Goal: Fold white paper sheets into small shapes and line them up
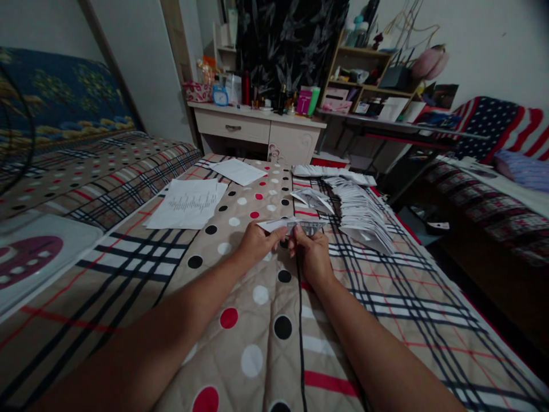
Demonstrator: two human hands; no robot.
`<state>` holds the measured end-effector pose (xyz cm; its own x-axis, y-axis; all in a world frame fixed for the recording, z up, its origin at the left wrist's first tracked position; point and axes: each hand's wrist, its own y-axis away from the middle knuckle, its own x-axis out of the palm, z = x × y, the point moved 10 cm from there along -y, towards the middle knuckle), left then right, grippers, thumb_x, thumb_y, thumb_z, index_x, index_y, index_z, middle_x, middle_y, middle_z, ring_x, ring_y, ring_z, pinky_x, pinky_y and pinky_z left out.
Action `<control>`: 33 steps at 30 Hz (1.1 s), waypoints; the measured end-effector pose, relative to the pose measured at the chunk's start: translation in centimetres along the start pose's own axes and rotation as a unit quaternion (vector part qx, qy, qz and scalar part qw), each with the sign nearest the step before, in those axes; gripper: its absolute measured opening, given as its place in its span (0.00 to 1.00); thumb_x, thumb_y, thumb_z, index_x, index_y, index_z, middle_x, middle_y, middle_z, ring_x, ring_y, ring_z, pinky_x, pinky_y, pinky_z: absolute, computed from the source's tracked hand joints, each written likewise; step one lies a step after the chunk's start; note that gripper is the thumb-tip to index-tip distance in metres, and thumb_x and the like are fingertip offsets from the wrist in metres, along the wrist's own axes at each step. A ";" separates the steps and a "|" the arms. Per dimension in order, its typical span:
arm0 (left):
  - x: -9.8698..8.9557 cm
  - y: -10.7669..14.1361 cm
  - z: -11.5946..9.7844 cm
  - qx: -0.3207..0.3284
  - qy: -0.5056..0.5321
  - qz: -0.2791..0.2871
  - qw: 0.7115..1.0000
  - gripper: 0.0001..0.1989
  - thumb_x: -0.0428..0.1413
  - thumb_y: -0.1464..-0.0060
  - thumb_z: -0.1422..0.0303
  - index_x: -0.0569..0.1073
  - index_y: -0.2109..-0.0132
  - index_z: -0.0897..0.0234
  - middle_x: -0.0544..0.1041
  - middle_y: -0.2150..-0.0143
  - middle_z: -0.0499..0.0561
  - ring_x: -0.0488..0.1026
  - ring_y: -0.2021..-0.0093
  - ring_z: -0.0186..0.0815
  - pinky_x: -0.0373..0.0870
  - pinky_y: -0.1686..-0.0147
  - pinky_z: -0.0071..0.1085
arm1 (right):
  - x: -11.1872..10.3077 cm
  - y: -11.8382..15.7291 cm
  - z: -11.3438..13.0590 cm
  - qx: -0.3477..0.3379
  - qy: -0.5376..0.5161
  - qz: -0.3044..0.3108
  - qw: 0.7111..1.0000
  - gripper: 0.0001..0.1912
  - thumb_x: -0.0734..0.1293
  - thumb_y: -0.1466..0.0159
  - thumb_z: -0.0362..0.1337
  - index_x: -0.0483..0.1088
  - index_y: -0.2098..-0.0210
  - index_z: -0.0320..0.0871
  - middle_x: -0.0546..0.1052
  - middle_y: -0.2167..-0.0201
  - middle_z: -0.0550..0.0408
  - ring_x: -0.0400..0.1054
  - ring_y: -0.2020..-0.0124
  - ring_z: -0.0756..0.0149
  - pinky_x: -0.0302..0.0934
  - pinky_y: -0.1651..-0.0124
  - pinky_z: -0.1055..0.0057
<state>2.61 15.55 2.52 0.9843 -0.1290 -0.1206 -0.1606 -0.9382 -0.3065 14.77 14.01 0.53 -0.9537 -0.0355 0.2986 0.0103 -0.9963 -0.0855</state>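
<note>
My left hand (259, 242) and my right hand (312, 249) grip a folded sheet of paper (281, 222) between them, just above the bedspread. Dark printed characters run along its right part. Both thumbs lie close together near its middle, and the other fingers are partly hidden. Just beyond my right hand lies a loose folded paper (313, 199). To its right, a long overlapping row of folded papers (362, 212) fans along the bed. A stack of printed sheets (185, 203) lies flat to the left, with another white sheet (238, 171) farther back.
The patterned bedspread (253, 297) covers the bed beneath my arms. Another row of folded papers (330, 172) lies at the far end. Beyond stands a white dresser (253, 129) with bottles and a blue clock (220, 96). A clear plastic case (77, 237) is at left.
</note>
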 end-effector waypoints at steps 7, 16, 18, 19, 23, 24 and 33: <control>-1.1 0.3 1.5 -0.065 -0.034 -0.005 0.997 0.25 0.51 0.43 0.51 0.72 0.77 0.66 0.65 0.87 0.46 0.60 0.86 0.28 0.58 0.81 0.26 | -0.9 0.0 0.2 0.008 0.049 -0.027 0.998 0.24 0.70 0.43 0.51 0.71 0.84 0.39 0.71 0.86 0.55 0.59 0.85 0.74 0.51 0.79 0.74; -1.4 0.3 3.1 -0.100 0.002 0.006 0.995 0.38 0.36 0.38 0.43 0.74 0.76 0.68 0.68 0.87 0.51 0.62 0.87 0.28 0.56 0.83 0.25 | -1.3 -0.5 -0.6 0.014 0.135 -0.012 0.991 0.24 0.68 0.42 0.52 0.73 0.83 0.39 0.71 0.85 0.54 0.59 0.83 0.72 0.50 0.77 0.73; -1.6 0.2 3.2 -0.092 -0.008 0.006 0.996 0.37 0.38 0.38 0.43 0.76 0.72 0.70 0.67 0.87 0.49 0.62 0.86 0.29 0.56 0.83 0.25 | -2.1 -0.6 0.1 -0.016 0.162 -0.045 0.986 0.19 0.70 0.43 0.50 0.74 0.78 0.40 0.73 0.82 0.55 0.60 0.80 0.71 0.53 0.75 0.72; -1.6 0.2 3.0 -0.084 -0.009 0.005 0.996 0.36 0.39 0.38 0.43 0.77 0.67 0.71 0.69 0.85 0.50 0.62 0.86 0.29 0.57 0.83 0.25 | -2.6 -0.6 0.7 -0.045 0.174 -0.066 0.982 0.16 0.71 0.44 0.48 0.76 0.74 0.40 0.75 0.78 0.55 0.63 0.78 0.70 0.56 0.73 0.72; -1.5 -0.1 2.0 -0.041 0.011 0.010 0.999 0.29 0.46 0.38 0.48 0.74 0.49 0.69 0.77 0.74 0.50 0.67 0.82 0.28 0.59 0.82 0.23 | -3.7 -0.5 3.1 -0.152 0.213 -0.108 0.959 0.19 0.72 0.47 0.40 0.76 0.55 0.43 0.78 0.58 0.52 0.69 0.64 0.65 0.63 0.59 0.67; -1.3 -0.2 1.9 -0.037 0.020 0.016 0.999 0.28 0.48 0.39 0.49 0.72 0.46 0.68 0.77 0.73 0.50 0.68 0.82 0.28 0.59 0.81 0.23 | -3.7 -0.5 3.2 -0.161 0.216 -0.106 0.957 0.21 0.72 0.46 0.39 0.75 0.53 0.43 0.78 0.56 0.51 0.69 0.63 0.65 0.64 0.57 0.66; -1.8 0.0 2.6 -0.090 0.169 -0.010 0.981 0.27 0.59 0.46 0.56 0.71 0.43 0.67 0.75 0.74 0.49 0.70 0.77 0.28 0.60 0.78 0.22 | -3.2 -0.8 2.3 -0.126 0.127 -0.077 0.981 0.27 0.72 0.51 0.35 0.71 0.51 0.44 0.77 0.55 0.50 0.71 0.62 0.64 0.67 0.56 0.63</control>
<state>0.61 16.66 0.29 0.9600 -0.1811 0.2135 -0.1557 -0.9792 -0.1305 18.51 14.78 1.79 -0.9826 0.1664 0.0824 -0.1837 -0.9358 -0.3008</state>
